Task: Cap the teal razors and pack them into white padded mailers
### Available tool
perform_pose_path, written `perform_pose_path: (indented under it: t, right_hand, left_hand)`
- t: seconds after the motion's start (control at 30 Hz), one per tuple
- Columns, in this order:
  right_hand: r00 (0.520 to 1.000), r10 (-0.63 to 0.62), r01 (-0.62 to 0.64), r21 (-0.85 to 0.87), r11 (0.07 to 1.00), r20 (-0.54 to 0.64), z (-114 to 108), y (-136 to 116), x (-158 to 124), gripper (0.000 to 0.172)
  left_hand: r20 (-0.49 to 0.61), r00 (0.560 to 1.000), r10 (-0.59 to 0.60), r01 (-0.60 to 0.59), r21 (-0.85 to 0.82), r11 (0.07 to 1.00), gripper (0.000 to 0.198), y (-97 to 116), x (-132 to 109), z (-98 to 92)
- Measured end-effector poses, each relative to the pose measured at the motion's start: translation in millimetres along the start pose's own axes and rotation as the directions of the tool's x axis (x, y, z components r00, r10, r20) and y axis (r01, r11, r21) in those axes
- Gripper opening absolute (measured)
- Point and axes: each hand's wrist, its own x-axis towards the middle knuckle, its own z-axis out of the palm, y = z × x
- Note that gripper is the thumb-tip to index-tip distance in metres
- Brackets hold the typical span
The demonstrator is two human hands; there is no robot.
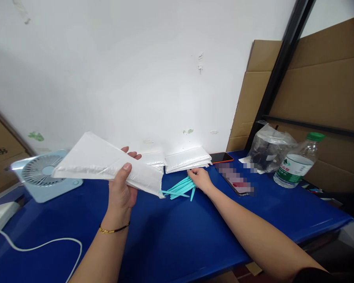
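My left hand (122,190) is closed around a white, flat padded packet (94,159), thumb on the near face and fingers behind it. The packet is held tilted above the table, its lower right corner beside a turquoise strip. My right hand (201,179) is closed at the upper end of a bunch of thin turquoise strips (181,188) that fan out on the blue table; its fingertips are partly hidden. Just behind that hand lies a stack of white packets (187,158). Another white stack (152,160) sits to its left, partly covered by the held packet.
A light blue fan (44,171) stands at left, near a white cable (47,247). Two phones, one dark with an orange edge (222,158), lie right of the stacks. A water bottle (297,163) and a bagged cup (268,147) stand at right on the blue table (171,239).
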Motion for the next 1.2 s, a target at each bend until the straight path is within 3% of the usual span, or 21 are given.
perform_pose_path:
  t: [0.13,0.23,0.3,0.37,0.47,0.53,0.57,0.63,0.7,0.73,0.8,0.83,0.9,1.0,1.07,1.2]
  right_hand:
    - [0.997,-0.07,0.071,-0.126,0.989,0.012,-1.8,-1.8,-2.7,0.04]
    - [0.996,-0.088,0.091,-0.239,0.967,0.024,-1.4,-3.1,-7.7,0.04]
    - [0.989,-0.137,0.146,-0.336,0.93,0.05,-0.9,-4.6,-9.9,0.041]
    - [0.977,-0.189,0.213,-0.393,0.895,0.098,-2.8,-5.1,-8.7,0.042]
    - [0.961,-0.239,0.275,-0.367,0.889,0.141,-16.0,-0.6,0.7,0.039]
    - [0.949,-0.281,0.314,-0.322,0.893,0.146,-31.8,6.8,10.0,0.028]
    - [0.94,-0.3,0.336,-0.294,0.895,0.16,-40.5,11.3,14.4,0.022]
    - [0.912,-0.341,0.394,-0.256,0.882,0.229,-55.8,19.9,20.9,0.033]
    - [0.871,-0.378,0.463,-0.265,0.846,0.315,-64.8,25.4,23.4,0.052]
    - [0.849,-0.389,0.494,-0.277,0.824,0.357,-66.5,26.6,23.4,0.057]
    - [0.807,-0.401,0.545,-0.283,0.789,0.434,-66.0,26.5,22.1,0.056]
    - [0.787,-0.401,0.562,-0.276,0.78,0.468,-65.2,25.7,21.4,0.052]
    - [0.768,-0.379,0.564,-0.263,0.783,0.516,-65.6,24.3,20.6,0.04]
    - [0.773,-0.275,0.487,-0.257,0.835,0.571,-72.8,23.7,19.5,0.023]
    - [0.751,-0.177,0.404,-0.231,0.885,0.637,-78.2,22.1,17.2,0.017]
    - [0.591,-0.06,0.172,-0.052,0.984,0.805,-78.7,10.9,8.9,0.023]
  left_hand:
    - [0.078,0.992,0.102,-0.117,0.216,0.969,0.057,15.1,-3.5,2.4]
    - [0.19,0.974,0.122,-0.208,0.545,0.812,0.064,29.4,-0.8,-3.4]
    - [0.254,0.967,0.005,-0.215,0.809,0.547,0.064,32.6,6.1,-15.3]
    - [0.249,0.941,-0.231,-0.199,0.955,0.219,0.063,26.5,15.6,-33.8]
    - [0.072,0.817,-0.573,-0.229,0.951,-0.208,0.071,5.7,27.4,-64.5]
    - [-0.059,0.733,-0.678,-0.254,0.901,-0.353,0.09,-7.1,30.1,-77.7]
    - [-0.086,0.727,-0.681,-0.259,0.884,-0.388,0.102,-11.6,29.3,-79.7]
    - [-0.031,0.759,-0.65,-0.288,0.88,-0.378,0.119,-17.5,23.1,-73.2]
    - [0.149,0.765,-0.626,-0.378,0.891,-0.25,0.121,-23.3,10.2,-54.6]
    - [0.261,0.716,-0.648,-0.44,0.889,-0.129,0.119,-27.9,1.5,-42.7]
    - [0.446,0.575,-0.685,-0.516,0.848,0.12,0.116,-42.6,-18.0,-19.0]
    - [0.495,0.537,-0.683,-0.528,0.829,0.185,0.117,-52.5,-27.6,-9.1]
    - [0.504,0.561,-0.657,-0.517,0.833,0.197,0.117,-74.1,-42.8,3.7]
    - [0.497,0.599,-0.628,-0.503,0.844,0.188,0.09,-99.1,-51.1,6.4]
    - [0.534,0.609,-0.586,-0.514,0.829,0.222,0.073,-104.7,-48.8,2.7]
    - [0.614,0.582,-0.534,-0.512,0.786,0.346,0.054,-96.3,-42.1,-3.4]
